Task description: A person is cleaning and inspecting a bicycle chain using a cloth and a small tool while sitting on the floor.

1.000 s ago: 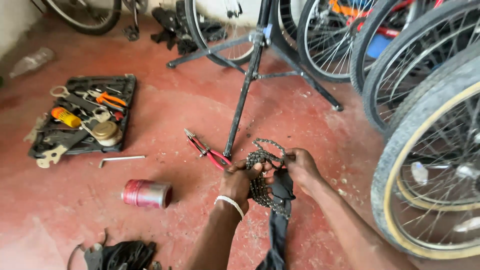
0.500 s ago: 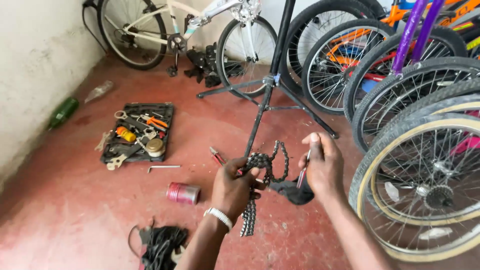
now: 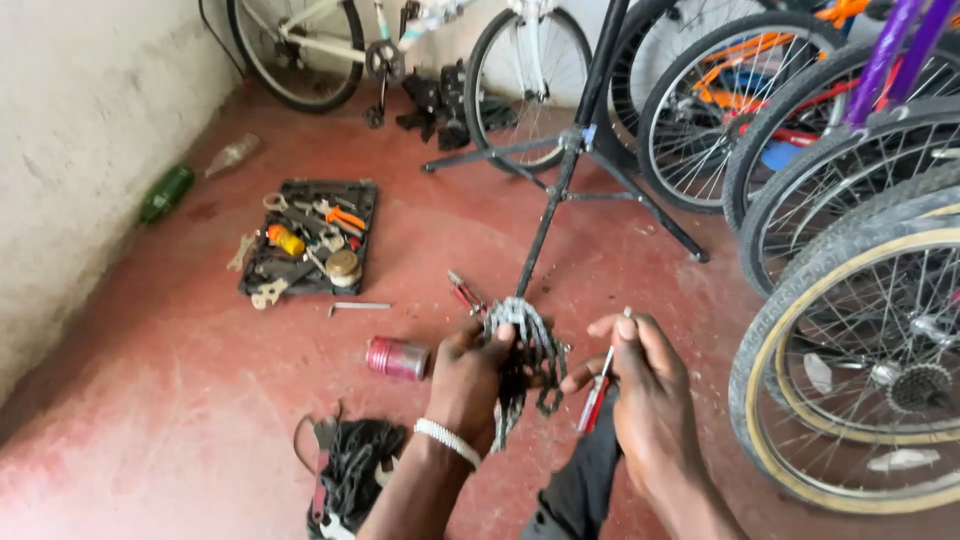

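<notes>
Hands meet low in the head camera's view, above a red floor [image 3: 150,420]. Left hand [image 3: 470,385], a white band at its wrist, is closed around a bunched bicycle chain [image 3: 530,350] whose loops dangle. Right hand [image 3: 640,385], just right of it, pinches a slim red-handled tool [image 3: 598,392] close beside the chain. Chain looks off any bicycle; what work is finished cannot be judged. Farther left lie a red can [image 3: 397,357] and an open tool tray [image 3: 310,240]; bicycle wheels [image 3: 860,370] stand at right.
</notes>
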